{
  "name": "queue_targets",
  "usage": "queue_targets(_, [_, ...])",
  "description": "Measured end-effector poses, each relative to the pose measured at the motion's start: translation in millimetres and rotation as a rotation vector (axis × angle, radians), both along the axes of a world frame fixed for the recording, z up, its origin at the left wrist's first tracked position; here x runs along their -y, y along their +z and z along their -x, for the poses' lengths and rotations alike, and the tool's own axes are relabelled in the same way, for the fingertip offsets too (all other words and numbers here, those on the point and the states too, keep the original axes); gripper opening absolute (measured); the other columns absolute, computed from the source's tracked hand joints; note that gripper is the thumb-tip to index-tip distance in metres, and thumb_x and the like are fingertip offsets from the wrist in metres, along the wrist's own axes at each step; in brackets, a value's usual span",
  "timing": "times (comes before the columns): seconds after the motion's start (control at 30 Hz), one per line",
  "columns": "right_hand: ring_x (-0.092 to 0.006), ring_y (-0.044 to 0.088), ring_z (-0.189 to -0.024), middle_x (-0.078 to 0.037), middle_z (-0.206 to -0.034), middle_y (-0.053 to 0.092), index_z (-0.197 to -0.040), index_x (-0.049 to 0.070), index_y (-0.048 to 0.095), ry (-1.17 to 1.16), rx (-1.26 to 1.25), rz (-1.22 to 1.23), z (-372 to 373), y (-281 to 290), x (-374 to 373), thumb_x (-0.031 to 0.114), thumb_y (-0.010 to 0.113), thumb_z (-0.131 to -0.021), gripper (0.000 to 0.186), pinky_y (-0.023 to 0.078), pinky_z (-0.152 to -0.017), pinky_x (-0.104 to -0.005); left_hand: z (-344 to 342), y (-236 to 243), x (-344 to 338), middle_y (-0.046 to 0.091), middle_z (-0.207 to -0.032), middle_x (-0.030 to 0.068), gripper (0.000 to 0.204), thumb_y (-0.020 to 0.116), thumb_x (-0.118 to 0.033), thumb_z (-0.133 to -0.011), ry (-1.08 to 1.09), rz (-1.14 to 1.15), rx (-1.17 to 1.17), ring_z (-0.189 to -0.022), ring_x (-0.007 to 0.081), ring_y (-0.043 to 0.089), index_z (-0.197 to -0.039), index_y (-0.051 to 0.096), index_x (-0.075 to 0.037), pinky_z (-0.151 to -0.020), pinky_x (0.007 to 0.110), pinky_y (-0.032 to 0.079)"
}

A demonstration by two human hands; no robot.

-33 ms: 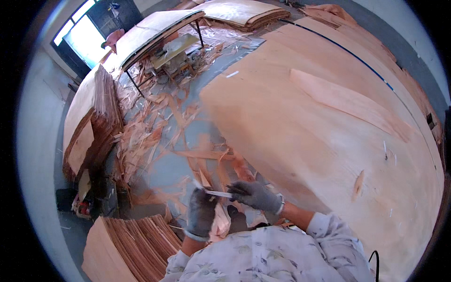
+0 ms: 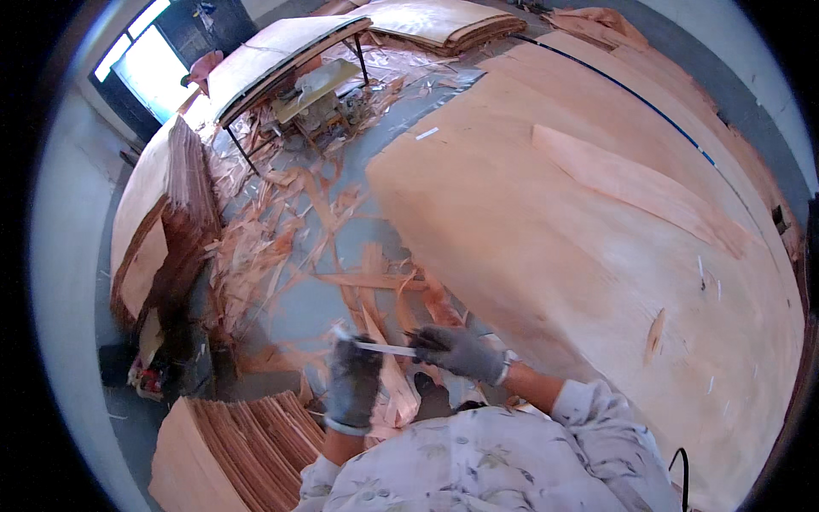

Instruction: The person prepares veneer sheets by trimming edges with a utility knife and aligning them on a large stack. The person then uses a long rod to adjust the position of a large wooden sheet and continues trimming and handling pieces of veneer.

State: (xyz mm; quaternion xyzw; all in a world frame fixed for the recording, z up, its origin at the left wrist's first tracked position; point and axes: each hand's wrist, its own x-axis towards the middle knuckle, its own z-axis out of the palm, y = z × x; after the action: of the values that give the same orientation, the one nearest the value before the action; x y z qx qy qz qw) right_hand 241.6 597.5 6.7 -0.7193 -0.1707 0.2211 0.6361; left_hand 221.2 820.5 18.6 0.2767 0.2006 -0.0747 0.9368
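Both my hands wear dark grey gloves with light cuffs. A narrow white strip of tape [image 2: 388, 349] stretches between them in front of my body. My left hand [image 2: 354, 384] is closed round one end, and a bit of white sticks out above its fingers. Whether a roll sits inside that hand is hidden. My right hand [image 2: 465, 352] pinches the other end, its fingers pointing left. Just right of it lies the edge of a large stack of thin wood veneer sheets [image 2: 512, 230]. A loose veneer piece [image 2: 631, 183] rests on top, with several short white strips scattered around.
A bundle of veneer sheets [image 2: 247, 448] stands at the lower left, and another stack [image 2: 141, 230] leans by the left wall. Veneer scraps [image 2: 256, 256] litter the grey floor. A metal-legged table [image 2: 286, 51] stands far off, near a bright doorway. A dark strip [image 2: 623, 90] crosses the far sheets.
My left hand has moved slightly left, away from my right hand, and more of the white strip shows between them. The view has shifted a little.
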Motion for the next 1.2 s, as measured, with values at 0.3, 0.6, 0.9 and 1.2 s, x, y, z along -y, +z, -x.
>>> queue_targets(0.3, [-0.0179, 0.058, -0.094, -0.008, -0.106, 0.061, -0.126, 0.0, 0.049, -0.266, 0.105, 0.138, -167, -61, -56, 0.014, 0.056, -0.087, 0.042, 0.047, -0.085, -0.031, -110, 29, -236, 0.058, -0.096, 0.0056, 0.023, 0.052, -0.017, -0.094, 0.466, -1.328, 0.408, -0.088, 0.0175, 0.055, -0.111, 0.051, -0.002, -0.083, 0.03, 0.045])
queue_targets(0.6, [-0.0087, 0.056, -0.072, -0.002, -0.087, 0.061, -0.112, 0.002, 0.059, -0.835, -0.066, -0.019, -303, -66, 70, 0.008, 0.054, -0.084, 0.029, 0.046, -0.064, -0.0228, -277, 3, -223, 0.059, -0.09, 0.0025, 0.01, 0.057, -0.005, -0.088, 0.213, -1.158, 0.23, -0.082, 0.0118, 0.054, -0.098, 0.058, -0.003, -0.075, 0.027, 0.044])
queue_targets(0.9, [-0.0401, 0.06, -0.083, -0.022, -0.104, 0.057, -0.126, 0.013, 0.049, -0.736, 0.267, 1.02, -382, -79, 61, 0.021, 0.052, -0.084, 0.043, 0.05, -0.073, -0.0447, -447, -11, -187, 0.061, -0.101, 0.0057, 0.024, 0.058, -0.004, -0.087, -0.201, -1.205, 0.194, -0.088, 0.013, 0.057, -0.11, 0.058, 0.0, -0.08, 0.027, 0.045])
queue_targets(1.2, [-0.0389, 0.058, -0.088, -0.021, -0.097, 0.058, -0.122, 0.015, 0.053, -0.996, 0.115, 0.964, -386, -61, 41, 0.014, 0.052, -0.084, 0.038, 0.049, -0.074, -0.043, -643, -55, -161, 0.06, -0.103, 0.0061, 0.018, 0.059, -0.001, -0.085, -0.703, -1.032, 0.428, -0.094, 0.0153, 0.056, -0.103, 0.061, -0.001, -0.081, 0.027, 0.045])
